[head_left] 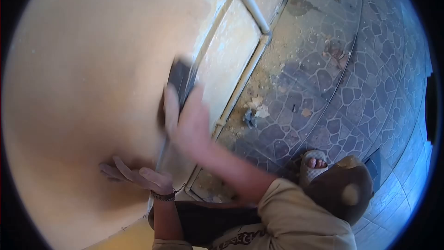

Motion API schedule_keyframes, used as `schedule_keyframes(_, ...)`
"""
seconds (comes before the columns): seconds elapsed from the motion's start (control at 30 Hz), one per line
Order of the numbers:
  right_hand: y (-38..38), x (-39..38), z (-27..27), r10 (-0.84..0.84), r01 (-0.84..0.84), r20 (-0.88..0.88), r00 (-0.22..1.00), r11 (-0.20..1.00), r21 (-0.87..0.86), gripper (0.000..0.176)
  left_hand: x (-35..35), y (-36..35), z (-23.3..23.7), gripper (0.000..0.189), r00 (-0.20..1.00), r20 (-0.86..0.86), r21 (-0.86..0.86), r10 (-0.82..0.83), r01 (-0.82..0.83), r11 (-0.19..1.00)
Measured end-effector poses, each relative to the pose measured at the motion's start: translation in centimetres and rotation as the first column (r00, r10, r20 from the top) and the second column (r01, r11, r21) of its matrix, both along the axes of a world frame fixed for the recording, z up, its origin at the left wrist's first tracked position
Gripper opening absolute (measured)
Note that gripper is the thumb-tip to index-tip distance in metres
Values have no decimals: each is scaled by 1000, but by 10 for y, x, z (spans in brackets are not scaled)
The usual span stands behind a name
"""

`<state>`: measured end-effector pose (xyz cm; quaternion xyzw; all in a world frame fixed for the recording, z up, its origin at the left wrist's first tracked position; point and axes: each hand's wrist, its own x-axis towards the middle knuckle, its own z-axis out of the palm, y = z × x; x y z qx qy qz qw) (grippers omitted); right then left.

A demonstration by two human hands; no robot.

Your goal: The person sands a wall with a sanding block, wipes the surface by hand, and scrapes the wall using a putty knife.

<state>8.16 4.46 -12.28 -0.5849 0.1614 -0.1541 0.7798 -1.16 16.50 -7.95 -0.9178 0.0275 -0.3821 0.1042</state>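
Wall: smooth, pale cream-tan finish, filling the left half of the view; surface even, no cracks seen. Lower band at the wall's foot: paler, patchy and flecked. A white pipe runs down across it at far centre, and a thinner cream conduit follows the junction with the floor. Floor, right: grey paving in an irregular cobble pattern, dusted pale near the wall, with loose flakes of debris just beside the conduit. Lighting bright, cooler blue at far right.
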Motion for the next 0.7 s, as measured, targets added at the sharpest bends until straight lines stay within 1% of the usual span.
schedule_keyframes(0.03, -28, 23, 8, 64, -68, -121, 991, 997, -22, 51, -5, -2, 2, 64, 1000, -15, -41, 6, -7, 999)
schedule_keyframes(0.07, -53, 54, 8, -14, 2, -121, 993, 995, -97, 46, -12, 0, 2, 63, 999, -33, -65, -29, 27, 998)
schedule_keyframes(0.1, -83, 88, 8, -4, -2, -105, 994, 998, -57, 43, -14, 2, 0, 63, 997, -33, -95, -74, 71, 993)
schedule_keyframes(0.13, -75, 78, 8, -37, 29, -109, 993, 997, -73, 43, -16, 2, 1, 63, 992, -33, -127, -121, 116, 985)
schedule_keyframes(0.17, -58, 58, 9, -71, 61, -111, 991, 994, -89, 43, -21, 2, 2, 64, 993, -62, -92, -100, 94, 991)
schedule_keyframes(0.23, -20, 26, 16, -157, 149, -60, 986, 981, -121, 42, -19, 1, 4, 64, 995, -65, -23, -72, 70, 997)
schedule_keyframes(0.27, 4, 2, 17, -132, 133, 15, 991, 989, -64, 42, -14, 0, 6, 65, 993, -44, -50, -106, 104, 993)
schedule_keyframes(0.3, 7, -12, 30, -107, 108, 75, 991, 994, -10, 42, -14, 0, 9, 65, 990, -41, -74, -137, 134, 988)
schedule_keyframes(0.33, 0, -7, 25, -19, 20, 17, 1000, 999, -48, 42, -17, 0, 9, 66, 987, -47, -102, -156, 151, 983)
schedule_keyframes(0.37, -10, 4, 16, 74, -77, -50, 996, 994, -74, 42, -18, 3, 9, 65, 974, -1, -189, -225, 221, 957)
schedule_keyframes(0.4, -34, 33, 20, -60, 49, -58, 996, 983, -175, 43, -21, 7, 10, 65, 958, 44, -272, -283, 284, 920)
schedule_keyframes(0.43, -61, 62, 21, -109, 92, -88, 990, 979, -181, 43, -27, 11, 11, 64, 938, 101, -348, -330, 344, 872)
schedule_keyframes(0.47, -96, 91, 24, -67, 59, -51, 996, 987, -147, 44, -32, 11, 12, 65, 951, 99, -345, -292, 308, 887)
schedule_keyframes(0.5, -105, 98, 34, -15, 27, -177, 984, 998, 64, 56, -36, 8, 15, 65, 961, 101, -344, -257, 276, 897)
schedule_keyframes(0.57, -42, 57, 21, -79, 61, -97, 992, 983, -176, 40, -36, 5, 20, 65, 969, 97, -306, -227, 246, 920)
schedule_keyframes(0.6, -3, 15, 28, 93, -100, -86, 992, 991, -86, 40, -33, 6, 19, 65, 969, 88, -268, -231, 246, 931)
schedule_keyframes(0.63, 7, 1, 29, 166, -170, -72, 984, 984, -59, 41, -29, 6, 18, 65, 970, 60, -229, -236, 244, 942)
schedule_keyframes(0.67, 18, -12, 30, 238, -240, -59, 970, 970, -34, 42, -27, 6, 19, 64, 970, 69, -214, -233, 242, 946)
schedule_keyframes(0.7, 10, -8, 30, 229, -232, -44, 972, 970, -74, 43, -29, 6, 20, 63, 973, 77, -200, -217, 229, 953)
